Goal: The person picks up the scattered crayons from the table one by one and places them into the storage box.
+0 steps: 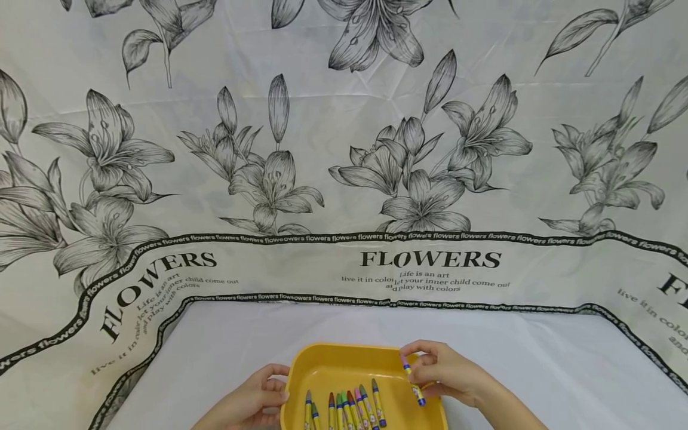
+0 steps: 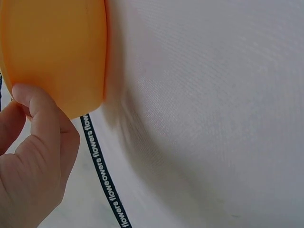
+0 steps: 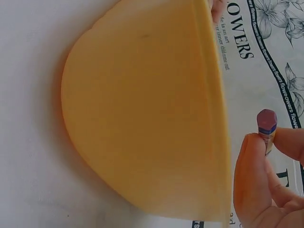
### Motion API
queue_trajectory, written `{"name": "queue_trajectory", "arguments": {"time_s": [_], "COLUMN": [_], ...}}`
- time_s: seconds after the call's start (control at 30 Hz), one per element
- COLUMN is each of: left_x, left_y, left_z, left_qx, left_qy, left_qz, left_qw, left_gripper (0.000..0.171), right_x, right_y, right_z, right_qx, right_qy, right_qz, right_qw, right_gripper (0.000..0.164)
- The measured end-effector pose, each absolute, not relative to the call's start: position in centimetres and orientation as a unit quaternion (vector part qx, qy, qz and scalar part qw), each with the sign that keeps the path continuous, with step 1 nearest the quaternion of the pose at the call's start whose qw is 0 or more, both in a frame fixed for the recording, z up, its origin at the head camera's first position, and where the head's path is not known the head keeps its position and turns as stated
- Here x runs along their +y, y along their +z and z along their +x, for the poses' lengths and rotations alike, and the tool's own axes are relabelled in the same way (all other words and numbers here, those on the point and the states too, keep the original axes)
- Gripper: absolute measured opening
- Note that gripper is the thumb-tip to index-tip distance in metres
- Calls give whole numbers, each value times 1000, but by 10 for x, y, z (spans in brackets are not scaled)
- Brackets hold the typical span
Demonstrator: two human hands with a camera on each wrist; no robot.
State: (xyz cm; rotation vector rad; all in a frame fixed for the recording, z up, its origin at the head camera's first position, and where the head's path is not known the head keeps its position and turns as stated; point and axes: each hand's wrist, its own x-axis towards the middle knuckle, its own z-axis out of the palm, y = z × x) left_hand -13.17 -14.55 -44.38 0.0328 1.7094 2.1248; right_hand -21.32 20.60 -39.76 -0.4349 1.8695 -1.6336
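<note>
A yellow plastic tray (image 1: pixel 346 355) with rounded corners stands at the front of the white cloth. My left hand (image 1: pixel 258 395) grips its left rim, thumb and fingers pinching the edge in the left wrist view. Over the tray's right side, my right hand (image 1: pixel 448 371) pinches a crayon (image 1: pixel 417 394) with a purple tip and a yellow wrapper with blue bands. The right wrist view shows that crayon's purple end (image 3: pixel 267 118) between thumb and finger. Inside the tray lie several crayons (image 1: pixel 352 409) in red, green, pink and grey tones, roughly side by side; the tray's near end is cut off.
White cloth (image 1: pixel 236 334) covers the surface around the tray. Behind it rises a fabric backdrop (image 1: pixel 301 263) printed with lilies and "FLOWERS" lettering, edged by dark lettered bands. The backdrop also curves forward at the left and right.
</note>
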Motion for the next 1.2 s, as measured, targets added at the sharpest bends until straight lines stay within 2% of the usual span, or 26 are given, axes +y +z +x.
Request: {"name": "queue_trajectory", "arguments": {"time_s": [0.47,0.83,1.2], "left_x": [-143,-149,-146], "left_y": [-443,-446,-446], "left_z": [-134,-133,-132], "left_qx": [625,630,645], "left_qy": [755,750,739], "left_qz": [13,15,20], "left_qw": [198,203,196], "left_gripper": [50,52,53], "right_x": [165,151,150], "right_y": [-425,-447,-454], "right_z": [-210,-192,-195], "right_qx": [753,809,839], "right_qy": [-586,-538,-500], "right_qz": [-169,-151,-162], "right_qw": [249,185,142], "right_gripper": [43,36,31]}}
